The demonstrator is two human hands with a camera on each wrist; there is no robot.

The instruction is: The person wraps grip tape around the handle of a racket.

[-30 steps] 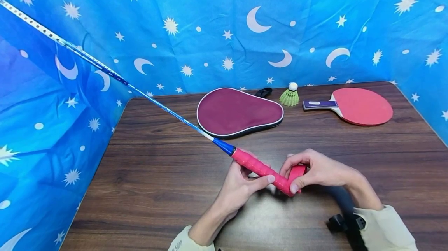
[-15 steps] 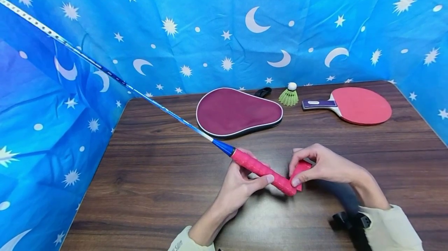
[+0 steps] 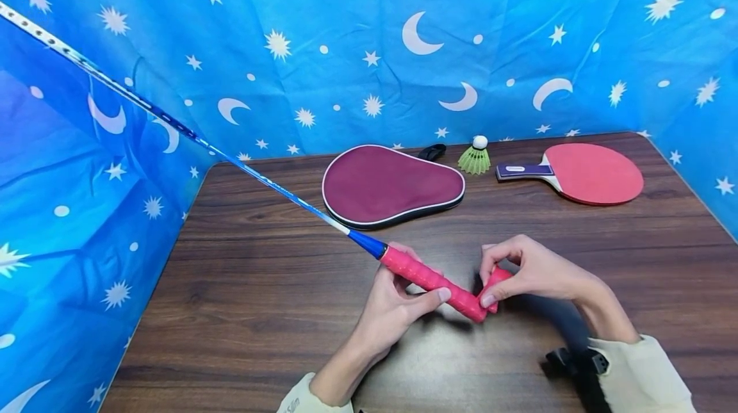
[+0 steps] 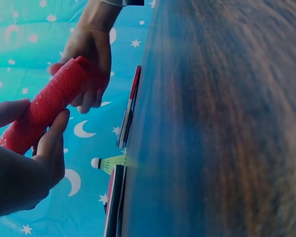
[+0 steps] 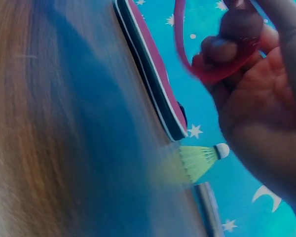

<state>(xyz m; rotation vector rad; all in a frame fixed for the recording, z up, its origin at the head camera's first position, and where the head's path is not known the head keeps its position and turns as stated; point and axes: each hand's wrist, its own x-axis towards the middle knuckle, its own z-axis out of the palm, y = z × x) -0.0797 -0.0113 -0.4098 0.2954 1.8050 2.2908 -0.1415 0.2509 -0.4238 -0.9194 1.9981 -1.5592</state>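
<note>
A badminton racket [image 3: 271,186] slants across the head view, its blue shaft pointing up and left. My left hand [image 3: 386,310] grips its pink-red wrapped handle [image 3: 412,269], thumb on top and fingers partly hidden beneath. At the butt end, my right hand [image 3: 539,272] pinches a pink-red grip tape [image 3: 499,277] between thumb and fingers. In the right wrist view the tape [image 5: 207,76] curves as a loose loop by the fingers. The left wrist view shows perforated overlapping turns on the handle [image 4: 52,101], with the right hand [image 4: 91,54] behind its end.
Toward the back of the wooden table [image 3: 248,310] lie a maroon paddle case [image 3: 392,186] and a yellow-green shuttlecock [image 3: 475,157]. A red table tennis paddle [image 3: 596,173] lies to their right. A blue star-patterned cloth [image 3: 346,29] hangs behind and at the sides.
My right hand has shifted slightly right and away from the butt end, still pinching the tape, whose visible fold has changed shape. The left hand and handle have hardly moved.
</note>
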